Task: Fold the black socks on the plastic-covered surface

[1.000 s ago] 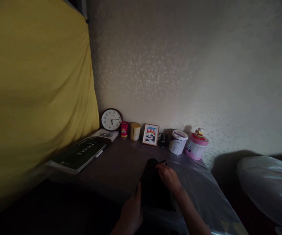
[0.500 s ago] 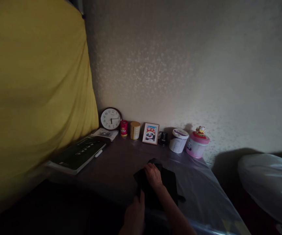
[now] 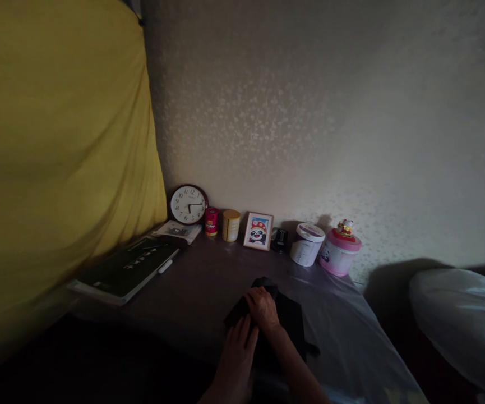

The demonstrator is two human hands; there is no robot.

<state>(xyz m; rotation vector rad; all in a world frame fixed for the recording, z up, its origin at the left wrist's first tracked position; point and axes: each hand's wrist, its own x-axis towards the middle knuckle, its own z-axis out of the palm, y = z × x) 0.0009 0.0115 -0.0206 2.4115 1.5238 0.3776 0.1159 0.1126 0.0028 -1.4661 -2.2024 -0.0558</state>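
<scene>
A dark, folded black cloth item [image 3: 290, 320] lies on the table, with a short strap-like end sticking out at its right side. Dim light hides what kind of item it is. My right hand [image 3: 263, 307] rests on its upper part, fingers bent and closed on the fabric. Just below and to the left, my left hand [image 3: 239, 343] lies on the cloth with fingers stretched out, its fingertips close to my right hand.
Along the wall stand a clock [image 3: 189, 204], a red can [image 3: 211, 222], a yellow-lidded can [image 3: 231, 226], a panda picture frame [image 3: 258, 231], a small black object [image 3: 280, 241], a white tub [image 3: 306, 246] and a pink-lidded tub [image 3: 340, 252]. A dark green book [image 3: 128, 266] lies left.
My left hand has gone from gripping the cloth's lower left edge to lying on top with fingers extended, nearer my right hand. My right hand stays at nearly the same spot.
</scene>
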